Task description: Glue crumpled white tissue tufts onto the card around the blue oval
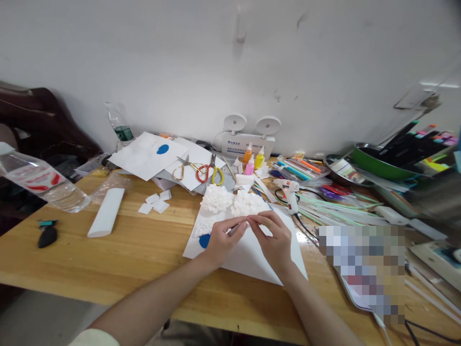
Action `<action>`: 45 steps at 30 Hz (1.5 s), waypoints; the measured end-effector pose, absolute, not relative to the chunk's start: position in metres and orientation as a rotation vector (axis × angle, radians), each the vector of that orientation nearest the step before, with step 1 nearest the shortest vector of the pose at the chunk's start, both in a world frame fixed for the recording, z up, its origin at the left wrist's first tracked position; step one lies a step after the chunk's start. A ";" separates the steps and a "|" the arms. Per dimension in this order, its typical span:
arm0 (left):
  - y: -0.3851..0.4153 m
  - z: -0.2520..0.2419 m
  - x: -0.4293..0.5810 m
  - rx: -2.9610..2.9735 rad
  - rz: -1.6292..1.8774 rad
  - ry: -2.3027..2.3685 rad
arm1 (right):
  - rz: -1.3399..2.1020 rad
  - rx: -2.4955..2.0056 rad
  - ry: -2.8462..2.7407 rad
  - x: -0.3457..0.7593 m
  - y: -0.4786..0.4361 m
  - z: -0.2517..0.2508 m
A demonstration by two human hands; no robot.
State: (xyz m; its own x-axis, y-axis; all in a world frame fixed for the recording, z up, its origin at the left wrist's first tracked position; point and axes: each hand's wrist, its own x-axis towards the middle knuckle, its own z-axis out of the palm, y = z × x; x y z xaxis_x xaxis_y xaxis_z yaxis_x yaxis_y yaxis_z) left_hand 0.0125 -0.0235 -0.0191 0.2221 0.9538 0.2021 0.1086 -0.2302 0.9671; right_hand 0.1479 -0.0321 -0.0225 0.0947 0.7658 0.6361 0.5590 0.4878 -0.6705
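Observation:
My left hand [224,238] and my right hand [272,236] meet fingertip to fingertip above a white sheet [255,257]. Both are closed in a pinch, and whatever sits between the fingertips is too small and hidden to name. Just beyond them, white crumpled, fluffy-looking clumps [216,198] lie on the sheet's far part. A blue painted spot [204,240] shows beside my left hand, partly covered by the white stuff.
A white glue gun [289,193] with a black cord stands to the right. Scissors [202,172], small paint bottles [249,166] and papers [144,156] crowd the back. Leftward lie paper squares [160,205], a white block [107,212] and a water bottle [39,178].

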 end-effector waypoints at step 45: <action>-0.018 -0.018 0.010 1.612 1.221 1.097 | 0.946 -1.071 -1.490 0.154 -0.027 -0.019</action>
State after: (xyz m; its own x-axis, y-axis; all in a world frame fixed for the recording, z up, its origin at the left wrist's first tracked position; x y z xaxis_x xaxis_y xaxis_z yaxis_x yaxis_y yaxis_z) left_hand 0.0097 -0.0180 -0.0180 0.1517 0.9524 0.2646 0.1609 -0.2879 0.9440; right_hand 0.1535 -0.0270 -0.0193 -0.0771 0.9553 0.2853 0.1485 0.2939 -0.9442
